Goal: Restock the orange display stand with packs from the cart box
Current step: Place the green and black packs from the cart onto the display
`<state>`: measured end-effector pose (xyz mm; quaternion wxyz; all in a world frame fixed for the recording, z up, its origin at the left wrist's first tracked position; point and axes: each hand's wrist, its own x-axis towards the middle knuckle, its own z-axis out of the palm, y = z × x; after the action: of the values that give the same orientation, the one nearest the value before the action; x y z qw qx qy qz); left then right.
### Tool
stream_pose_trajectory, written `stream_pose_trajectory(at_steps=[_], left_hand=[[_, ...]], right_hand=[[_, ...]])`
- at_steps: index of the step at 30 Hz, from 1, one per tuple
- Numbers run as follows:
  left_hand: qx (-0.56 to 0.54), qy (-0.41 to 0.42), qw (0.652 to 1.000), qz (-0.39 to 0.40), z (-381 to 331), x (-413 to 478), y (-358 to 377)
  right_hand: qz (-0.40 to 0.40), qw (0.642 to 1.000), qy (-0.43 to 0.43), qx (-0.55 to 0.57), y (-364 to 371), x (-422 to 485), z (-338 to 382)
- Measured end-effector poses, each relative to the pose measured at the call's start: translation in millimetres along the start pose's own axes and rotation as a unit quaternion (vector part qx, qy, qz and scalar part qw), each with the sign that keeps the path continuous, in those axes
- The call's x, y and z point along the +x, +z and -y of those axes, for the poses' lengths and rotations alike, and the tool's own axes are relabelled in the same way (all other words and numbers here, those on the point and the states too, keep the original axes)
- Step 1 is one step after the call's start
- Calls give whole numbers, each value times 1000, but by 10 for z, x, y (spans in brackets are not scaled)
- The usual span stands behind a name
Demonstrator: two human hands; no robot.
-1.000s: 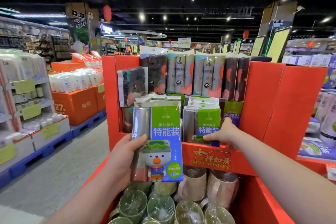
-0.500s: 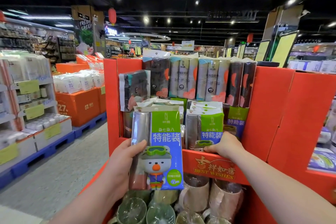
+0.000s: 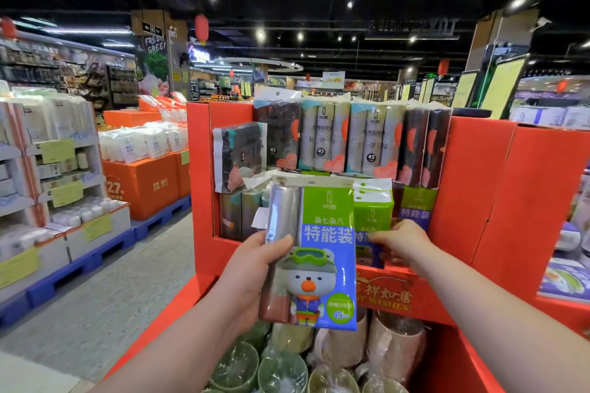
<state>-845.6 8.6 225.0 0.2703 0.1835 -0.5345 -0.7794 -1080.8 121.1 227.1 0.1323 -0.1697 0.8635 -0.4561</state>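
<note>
Our left hand curls its fingers round the held pack at its side; our right hand pinches a shelved pack. Probably light, soft, slick film, so we grip mid-side.

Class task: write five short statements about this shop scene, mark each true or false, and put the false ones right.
1. The left hand grips a bear pack in front of the orange stand. True.
2. The right hand hangs idle. False: it grips a shelved pack in the stand's lower row.
3. The top-row packs stand upright. True.
4. Shoes fill the bottom of the picture. False: wrapped bowls and mugs lie there.
5. A red lantern hangs from the ceiling. True.
</note>
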Motion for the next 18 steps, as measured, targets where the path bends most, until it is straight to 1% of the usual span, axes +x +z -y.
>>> stream_pose_trajectory(at_steps=[2, 4, 6, 7, 10, 13, 15, 18], left_hand=[[13, -7, 1000, 5, 57, 52, 110], [25, -11, 1000, 11, 123, 101, 233], [41, -11, 999, 19, 183, 142, 365], [52, -10, 998, 19, 211, 165, 427], [89, 2, 996, 9, 286, 253, 595], [118, 36, 992, -5, 271, 323, 722], [143, 61, 988, 0, 225, 388, 754], [209, 85, 974, 18, 128, 481, 700]], right_hand=[[55, 997, -2, 56, -109, -120, 43], [98, 990, 15, 95, -207, -213, 57], [146, 976, 30, 156, -280, -234, 36], [177, 969, 17, 172, -299, -231, 11], [277, 939, -62, 195, -340, -287, -35], [288, 928, -124, 200, -383, -328, -18], [267, 934, -137, 196, -379, -266, 7], [217, 940, -158, 210, -367, -214, 91]])
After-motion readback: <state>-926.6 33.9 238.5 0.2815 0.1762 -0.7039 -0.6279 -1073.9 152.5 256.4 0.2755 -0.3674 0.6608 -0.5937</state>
